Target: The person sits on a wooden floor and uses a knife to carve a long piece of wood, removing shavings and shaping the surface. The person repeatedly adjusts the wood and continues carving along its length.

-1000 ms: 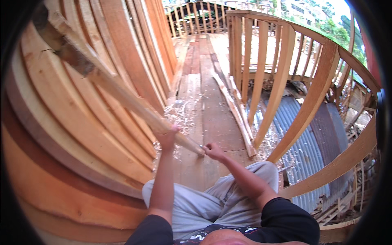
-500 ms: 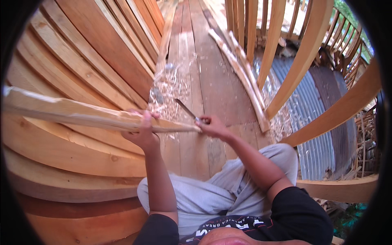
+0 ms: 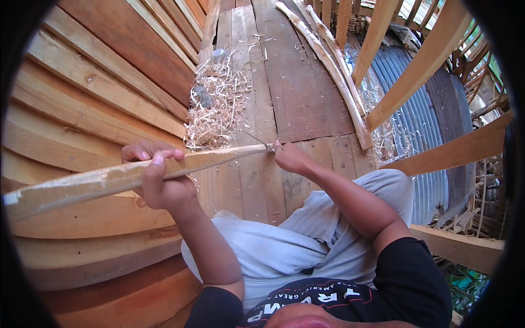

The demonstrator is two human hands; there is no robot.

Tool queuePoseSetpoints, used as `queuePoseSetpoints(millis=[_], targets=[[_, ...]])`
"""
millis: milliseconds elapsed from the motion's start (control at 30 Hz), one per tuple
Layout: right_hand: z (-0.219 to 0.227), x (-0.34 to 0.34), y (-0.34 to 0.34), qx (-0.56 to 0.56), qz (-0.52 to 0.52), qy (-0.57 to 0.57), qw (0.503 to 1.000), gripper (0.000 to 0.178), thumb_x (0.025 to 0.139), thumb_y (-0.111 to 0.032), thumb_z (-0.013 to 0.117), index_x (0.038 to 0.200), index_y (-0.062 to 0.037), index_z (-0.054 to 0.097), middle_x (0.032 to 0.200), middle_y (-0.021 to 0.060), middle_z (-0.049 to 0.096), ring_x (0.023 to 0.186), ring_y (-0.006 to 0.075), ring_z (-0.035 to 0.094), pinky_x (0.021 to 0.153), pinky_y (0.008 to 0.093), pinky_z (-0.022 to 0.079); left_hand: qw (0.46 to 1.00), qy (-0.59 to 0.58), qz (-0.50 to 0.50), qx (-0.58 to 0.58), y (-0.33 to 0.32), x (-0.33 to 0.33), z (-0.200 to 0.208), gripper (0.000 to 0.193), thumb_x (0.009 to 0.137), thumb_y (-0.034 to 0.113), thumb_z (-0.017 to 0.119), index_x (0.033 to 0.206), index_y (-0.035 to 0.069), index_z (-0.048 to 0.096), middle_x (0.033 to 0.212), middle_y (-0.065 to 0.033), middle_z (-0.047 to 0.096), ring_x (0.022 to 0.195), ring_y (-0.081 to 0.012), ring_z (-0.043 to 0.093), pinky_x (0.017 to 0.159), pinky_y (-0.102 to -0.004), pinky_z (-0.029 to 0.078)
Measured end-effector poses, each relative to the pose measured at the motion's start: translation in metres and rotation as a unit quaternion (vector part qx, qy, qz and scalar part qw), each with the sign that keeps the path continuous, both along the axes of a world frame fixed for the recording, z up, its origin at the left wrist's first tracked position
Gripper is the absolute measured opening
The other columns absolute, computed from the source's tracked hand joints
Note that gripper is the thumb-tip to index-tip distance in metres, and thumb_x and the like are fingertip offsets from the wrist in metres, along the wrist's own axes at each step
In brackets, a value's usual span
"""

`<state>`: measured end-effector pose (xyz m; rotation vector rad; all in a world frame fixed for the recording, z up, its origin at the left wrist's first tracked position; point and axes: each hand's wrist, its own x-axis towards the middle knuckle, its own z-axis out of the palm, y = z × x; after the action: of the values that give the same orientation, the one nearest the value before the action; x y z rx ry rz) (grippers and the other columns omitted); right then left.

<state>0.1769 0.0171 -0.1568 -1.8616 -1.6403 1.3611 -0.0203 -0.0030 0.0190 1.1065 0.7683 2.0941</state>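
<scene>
In the head view, I see a person sitting cross-legged in grey pants (image 3: 262, 252) on the board floor (image 3: 301, 98). The left hand (image 3: 174, 192) has its grip wrapped around a long piece of wood (image 3: 104, 180), which lies sideways in front of the person, with its thick end out to the left and its thin end by the right hand (image 3: 291, 158). The right hand has its grip closed on a small knife (image 3: 257, 138), with the blade pointing up and left, right by the thin end (I can't tell if the edge is touching). Curly wood shavings (image 3: 219, 120) lie in a pile just past the wood, next to the plank wall (image 3: 109, 87). Two pale poles (image 3: 328, 60) lie near the railing on the right.
</scene>
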Motion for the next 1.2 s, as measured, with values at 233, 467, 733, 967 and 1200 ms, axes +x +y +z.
queuePoseSetpoints(millis=[233, 467, 733, 967, 1200], targets=[[0.017, -0.031, -0.003, 0.05, -0.045, -0.054, 0.996, 0.055, 0.095, -0.033, 0.031, 0.088, 0.0112, 0.062, 0.087, 0.0339, 0.061, 0.089, 0.0473, 0.06, 0.084, 0.051, 0.044, 0.998, -0.027, 0.052, -0.003, -0.009, 0.011, -0.004, 0.021, 0.067, 0.004, 0.051, 0.085, 0.005, 0.04, 0.063, -0.0049, 0.039, 0.055, -0.0154, 0.047, 0.05, -0.0263, 0.046], [0.027, -0.037, -0.002, 0.029, -0.024, 0.011, 0.999, 0.052, 0.09, -0.029, 0.033, 0.083, 0.0136, 0.061, 0.088, 0.0335, 0.061, 0.085, 0.0442, 0.062, 0.078, 0.05, 0.046, 0.993, -0.001, 0.121, -0.014, -0.014, 0.02, 0.002, 0.021, 0.068, 0.004, 0.051, 0.086, 0.004, 0.04, 0.068, -0.0053, 0.04, 0.053, -0.0153, 0.047, 0.049, -0.0281, 0.046], [0.005, -0.012, 0.009, 0.019, -0.003, 0.011, 1.0, 0.053, 0.09, -0.031, 0.033, 0.082, 0.0144, 0.059, 0.081, 0.0364, 0.058, 0.078, 0.0434, 0.062, 0.073, 0.0491, 0.045, 0.984, -0.033, 0.171, -0.024, -0.003, 0.023, 0.0, 0.023, 0.067, 0.005, 0.054, 0.086, 0.005, 0.041, 0.077, -0.0055, 0.042, 0.051, -0.0164, 0.047, 0.049, -0.029, 0.047], [-0.038, 0.002, 0.017, 0.019, -0.033, -0.007, 0.999, 0.051, 0.09, -0.03, 0.034, 0.083, 0.014, 0.059, 0.083, 0.0362, 0.058, 0.082, 0.0463, 0.06, 0.076, 0.0493, 0.045, 0.988, -0.038, 0.152, -0.016, -0.004, 0.026, -0.003, 0.026, 0.066, 0.006, 0.055, 0.087, 0.004, 0.04, 0.08, -0.0055, 0.041, 0.052, -0.0164, 0.046, 0.049, -0.0288, 0.047], [0.043, -0.033, -0.004, 0.069, 0.023, -0.011, 0.997, 0.05, 0.091, -0.03, 0.034, 0.079, 0.0125, 0.057, 0.078, 0.0335, 0.058, 0.074, 0.043, 0.06, 0.073, 0.0468, 0.046, 0.985, -0.043, 0.164, -0.018, -0.008, 0.02, -0.002, 0.025, 0.065, 0.006, 0.055, 0.085, 0.003, 0.04, 0.081, -0.0069, 0.041, 0.05, -0.0172, 0.047, 0.047, -0.0292, 0.047]])
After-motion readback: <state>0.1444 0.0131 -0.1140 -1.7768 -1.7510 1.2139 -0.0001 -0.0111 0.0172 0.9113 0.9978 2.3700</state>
